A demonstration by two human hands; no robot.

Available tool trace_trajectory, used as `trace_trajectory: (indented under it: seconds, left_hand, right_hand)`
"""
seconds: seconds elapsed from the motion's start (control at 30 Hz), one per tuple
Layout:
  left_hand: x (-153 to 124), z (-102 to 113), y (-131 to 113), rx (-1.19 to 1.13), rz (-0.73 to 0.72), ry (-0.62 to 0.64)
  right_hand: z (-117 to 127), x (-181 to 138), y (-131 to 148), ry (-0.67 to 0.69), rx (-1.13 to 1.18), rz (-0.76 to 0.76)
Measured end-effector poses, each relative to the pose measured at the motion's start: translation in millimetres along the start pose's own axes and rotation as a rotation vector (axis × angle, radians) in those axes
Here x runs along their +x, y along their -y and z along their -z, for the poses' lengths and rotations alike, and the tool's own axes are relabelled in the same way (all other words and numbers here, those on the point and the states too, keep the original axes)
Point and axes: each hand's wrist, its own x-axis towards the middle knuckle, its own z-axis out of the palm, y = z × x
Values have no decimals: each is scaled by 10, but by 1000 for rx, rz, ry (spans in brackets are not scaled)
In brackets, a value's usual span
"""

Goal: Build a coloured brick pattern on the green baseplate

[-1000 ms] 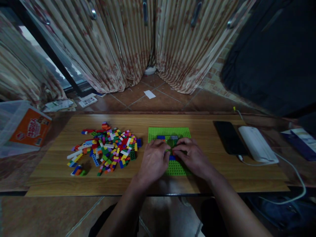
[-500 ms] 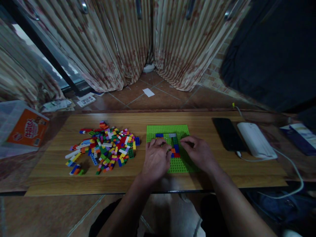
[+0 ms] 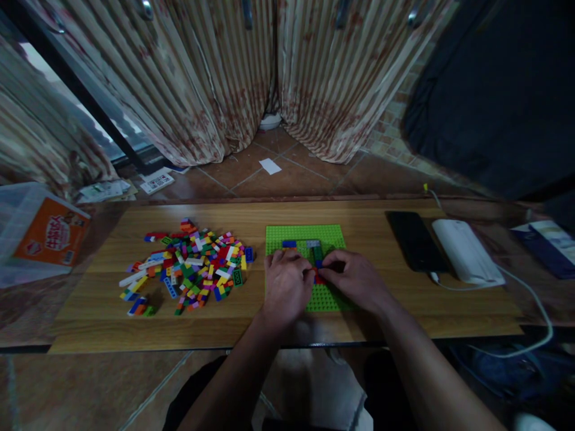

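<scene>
Red brick (image 3: 320,279) on the one green baseplate (image 3: 291,233) sits pinched by closed fingers of left hand (image 3: 287,286) and right hand (image 3: 357,280).

A bright green studded baseplate (image 3: 335,234) lies flat on the counter. On the baseplate's far half, a small blue brick (image 3: 289,243) sits left of a grey brick (image 3: 313,243). A dark green strip (image 3: 318,254) runs from the grey brick toward the baseplate's middle, where a red brick (image 3: 320,279) shows, partly hidden.
</scene>
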Motion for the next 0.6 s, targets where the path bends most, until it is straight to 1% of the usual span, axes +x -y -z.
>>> trace_trajectory:
  seconds: [0.27, 0.43, 0.6]
  left_hand:
    - [11, 33, -65, 26, 68, 26]
    - [37, 33, -98, 32, 127, 33]
    - [42, 32, -125, 28, 163, 26]
  right_hand:
    - [-23, 3, 56, -26, 28, -59]
    - [-18, 14, 75, -16, 33, -95]
    - [-5, 25, 34, -2, 71, -44]
